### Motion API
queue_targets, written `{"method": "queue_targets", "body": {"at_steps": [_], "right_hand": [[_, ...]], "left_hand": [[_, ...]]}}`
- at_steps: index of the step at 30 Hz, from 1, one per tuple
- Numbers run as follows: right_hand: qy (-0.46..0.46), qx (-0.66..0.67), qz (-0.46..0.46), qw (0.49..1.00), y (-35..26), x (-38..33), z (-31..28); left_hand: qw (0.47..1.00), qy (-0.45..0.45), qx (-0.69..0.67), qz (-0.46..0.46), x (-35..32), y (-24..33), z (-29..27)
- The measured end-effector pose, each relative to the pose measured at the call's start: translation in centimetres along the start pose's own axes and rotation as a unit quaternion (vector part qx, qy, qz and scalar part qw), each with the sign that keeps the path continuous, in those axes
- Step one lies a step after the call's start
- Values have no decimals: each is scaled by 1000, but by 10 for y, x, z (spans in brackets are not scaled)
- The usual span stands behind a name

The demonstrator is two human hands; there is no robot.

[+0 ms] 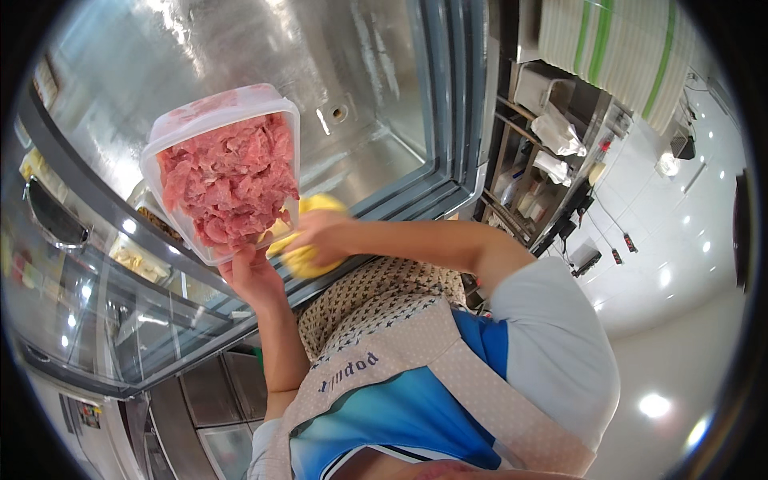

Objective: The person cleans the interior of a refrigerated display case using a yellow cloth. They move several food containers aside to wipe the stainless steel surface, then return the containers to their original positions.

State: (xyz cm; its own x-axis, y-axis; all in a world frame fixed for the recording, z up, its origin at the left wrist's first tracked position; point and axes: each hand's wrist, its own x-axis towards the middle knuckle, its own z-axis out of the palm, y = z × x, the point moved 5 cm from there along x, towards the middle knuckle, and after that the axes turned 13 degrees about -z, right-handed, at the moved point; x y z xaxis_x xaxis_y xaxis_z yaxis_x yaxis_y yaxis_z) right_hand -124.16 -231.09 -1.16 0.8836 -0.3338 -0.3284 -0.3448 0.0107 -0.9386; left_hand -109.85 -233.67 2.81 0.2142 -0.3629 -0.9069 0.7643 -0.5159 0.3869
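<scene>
At 10 o'clock in view, the left hand [254, 276] grips a translucent white rectangular plastic tub [184, 120] of pink raw meat [228, 176] by its 6 o'clock edge, presumably leaving the right hand [326, 238] for the crumpled yellow cloth [302, 262] it clutches at the tub's 4 o'clock.

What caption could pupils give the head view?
The left hand holds a translucent rectangular plastic tub of raw pink meat; the right hand grips a crumpled yellow cloth.
</scene>
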Motion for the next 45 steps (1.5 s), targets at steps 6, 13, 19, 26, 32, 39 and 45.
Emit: {"method": "queue_targets", "body": {"at_steps": [6, 13, 19, 26, 32, 39, 45], "right_hand": [[12, -165, 314, 935, 7, -180, -100], [180, -413, 329, 830, -27, -206, -87], [187, -544, 309, 758, 14, -159, -121], [288, -648, 200, 677, -16, -46, -266], [306, -751, 129, 570, -99, 109, -487], [360, -759, 28, 541, -90, 154, -544], [358, -747, -5, 559, -87, 166, -526]], "left_hand": [[999, -14, 13, -28, 9, -12, 8], [998, -36, 30, -29, 11, -18, -7], [999, -10, 3, -50, 15, -12, -9], [998, 12, -33, -48, 32, -27, -24], [998, 14, -60, -24, 96, -17, 31], [993, -66, -94, -11, 239, 27, 174], [982, -131, -127, 54, 321, 64, 280]]}}
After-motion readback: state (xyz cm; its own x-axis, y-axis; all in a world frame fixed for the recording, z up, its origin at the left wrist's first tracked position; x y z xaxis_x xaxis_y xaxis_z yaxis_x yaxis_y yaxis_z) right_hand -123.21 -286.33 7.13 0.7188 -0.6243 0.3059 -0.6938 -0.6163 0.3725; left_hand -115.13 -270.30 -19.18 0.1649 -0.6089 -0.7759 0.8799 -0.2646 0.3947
